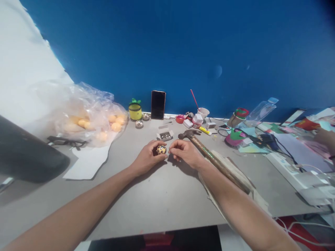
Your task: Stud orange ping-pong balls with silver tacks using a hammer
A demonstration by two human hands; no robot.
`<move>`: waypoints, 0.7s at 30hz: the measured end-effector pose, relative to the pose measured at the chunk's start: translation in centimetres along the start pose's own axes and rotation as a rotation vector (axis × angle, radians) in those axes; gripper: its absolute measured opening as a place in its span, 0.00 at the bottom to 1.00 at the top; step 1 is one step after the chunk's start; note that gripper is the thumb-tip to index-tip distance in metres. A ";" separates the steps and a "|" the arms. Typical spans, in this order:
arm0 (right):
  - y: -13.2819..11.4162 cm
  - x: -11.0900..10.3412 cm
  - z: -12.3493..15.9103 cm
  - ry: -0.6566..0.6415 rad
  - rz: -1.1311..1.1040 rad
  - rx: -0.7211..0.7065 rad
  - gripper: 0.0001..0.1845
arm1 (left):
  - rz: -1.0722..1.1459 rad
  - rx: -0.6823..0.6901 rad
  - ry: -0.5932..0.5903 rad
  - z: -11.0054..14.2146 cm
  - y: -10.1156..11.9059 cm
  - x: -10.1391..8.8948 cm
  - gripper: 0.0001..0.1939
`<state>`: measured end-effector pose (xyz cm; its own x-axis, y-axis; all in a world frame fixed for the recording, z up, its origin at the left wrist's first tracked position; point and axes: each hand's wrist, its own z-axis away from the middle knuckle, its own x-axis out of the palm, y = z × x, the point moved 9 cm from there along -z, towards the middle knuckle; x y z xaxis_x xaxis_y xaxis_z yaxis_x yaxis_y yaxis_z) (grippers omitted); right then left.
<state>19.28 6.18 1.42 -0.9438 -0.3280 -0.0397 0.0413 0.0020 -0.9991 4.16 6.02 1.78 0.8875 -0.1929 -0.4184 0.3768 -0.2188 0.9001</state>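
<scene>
Head view: our left hand [148, 155] is pinching the patterned ball [161, 150] near the open box [171, 134]; we cannot tell whether our right hand [187, 153] is pinching anything. We are judging the ball light, stiff, slippery, best gripped round its sides.

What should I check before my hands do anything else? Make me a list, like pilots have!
1. Ball held: ok, it sits in your left hand.
2. Something small between the right hand's fingertips: cannot tell, too tiny to see.
3. Box of shiny bits open: ok, it is just beyond your hands.
4. Hammer well clear of your right arm: probably not ok, it lies close beside it.
5. Phone upright: ok, it stands by the blue wall.
</scene>
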 end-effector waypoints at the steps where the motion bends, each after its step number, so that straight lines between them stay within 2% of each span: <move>1: 0.0 0.1 0.0 -0.005 0.001 0.001 0.10 | -0.005 0.013 -0.002 0.0 0.1 0.0 0.21; 10: -0.2 0.3 0.2 -0.007 0.018 0.022 0.08 | -0.012 0.027 -0.068 0.2 0.1 0.8 0.20; 16: 0.1 0.1 0.0 -0.017 -0.023 0.015 0.12 | -0.046 0.044 -0.054 0.1 0.7 0.5 0.19; 21: 0.3 -0.4 -0.1 0.009 -0.119 0.034 0.16 | -0.033 0.014 -0.053 0.1 0.1 0.4 0.20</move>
<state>19.61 6.40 1.10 -0.9456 -0.3155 0.0791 -0.0605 -0.0683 -0.9958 4.57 5.79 1.67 0.8593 -0.2352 -0.4541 0.4015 -0.2396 0.8840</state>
